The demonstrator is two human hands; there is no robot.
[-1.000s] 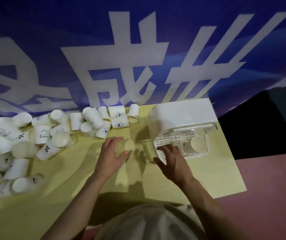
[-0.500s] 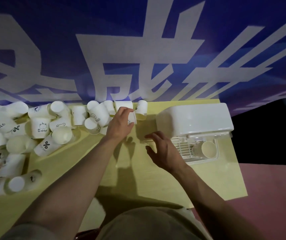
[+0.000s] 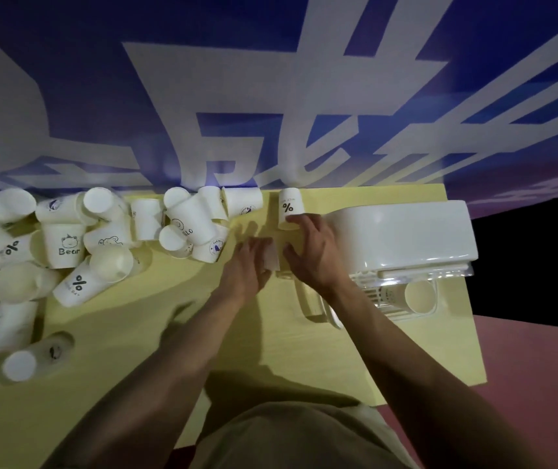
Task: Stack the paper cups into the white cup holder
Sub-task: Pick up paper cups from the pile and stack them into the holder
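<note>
One paper cup [image 3: 271, 258] between both hands' fingers [image 3: 254, 252], holder [image 3: 402, 231] just right.

Probably an event or exhibition booth rather than a home, large blue banner [image 3: 271, 96] with huge white characters right behind the yellow table's [image 3: 135, 333] far edge, branded disposable paper cups [image 3: 68, 245] heaped at its left end, reddish floor [image 3: 524, 384] beyond its right edge
</note>
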